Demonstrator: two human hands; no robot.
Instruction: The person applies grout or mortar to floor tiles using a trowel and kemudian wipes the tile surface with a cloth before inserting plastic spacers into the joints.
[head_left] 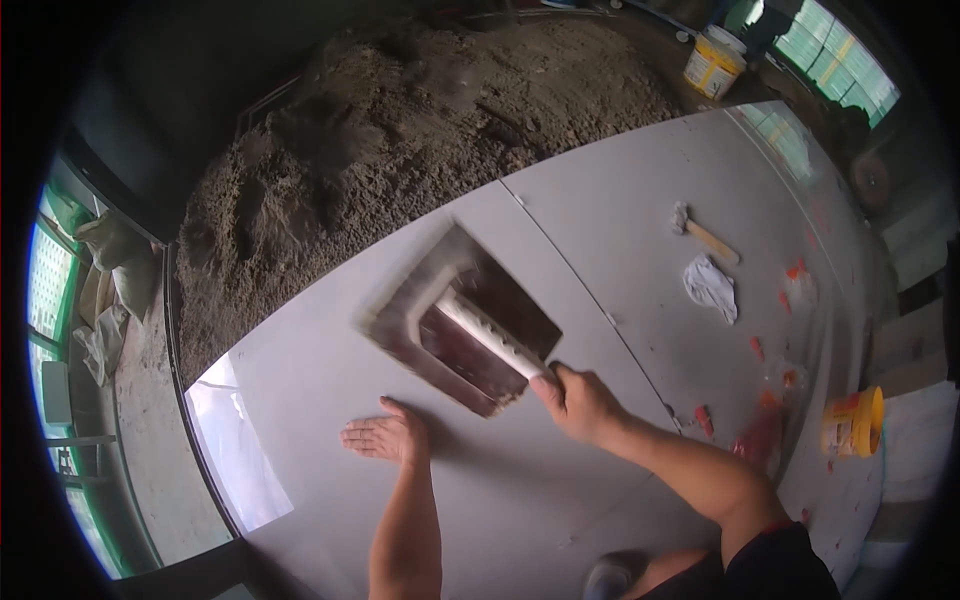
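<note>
Setting: a work site floor laid with large pale grey tiles [620,200], thin joints running between them; a mound of sandy mortar [420,110] lies just beyond the tiled edge

Item 1, tool in use: a broad flat float [460,325], dark reddish face and a white handle [490,335] mounted along its middle. It rests on the tile ahead of the person, motion-blurred at its far corner, so whether it lies flat or slightly tilted cannot be told with certainty. Judged stiff and moderately light, its wide plate apt to catch on a joint; the handle is the only sensible place to grip

Item 2, right hand [578,400]: closed around the near end of the handle, so the float extends away from it, up and to the left

Item 3, left hand [385,437]: open, fingers spread, palm down on the tile, just beside the float's near corner and not touching it

Item 4, loose goods to the right, well apart from both hands: a small mallet with wooden handle [705,235], a crumpled white rag [710,287], scattered red tile spacers [705,420], a yellow tub on its side [855,422]

Item 5, far background: a yellow and white bucket [713,65] beyond the mortar
</note>
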